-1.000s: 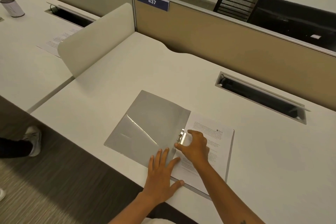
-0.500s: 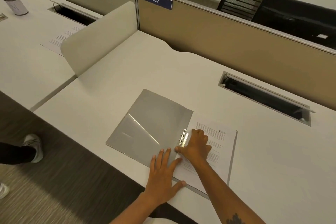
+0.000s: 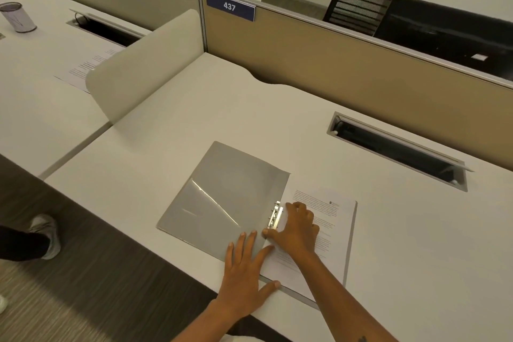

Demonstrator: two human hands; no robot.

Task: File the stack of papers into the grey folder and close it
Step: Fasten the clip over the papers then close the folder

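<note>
The grey folder lies open on the white desk, its left cover flat with a glossy inner pocket. A stack of printed papers rests on the folder's right half. A metal clip sits along the spine at the papers' left edge. My right hand lies on the papers with its fingers and thumb against the clip. My left hand presses flat, fingers spread, on the folder's near edge by the spine.
A cable slot is cut into the desk at the right. A tan partition backs the desk and a white divider stands at its left. The neighbouring desk holds a sheet and a can. Another person's shoe is on the floor.
My right hand has settled lower onto the papers, fingers closing in on the clip. My left hand stays flat. The view has shifted slightly.
</note>
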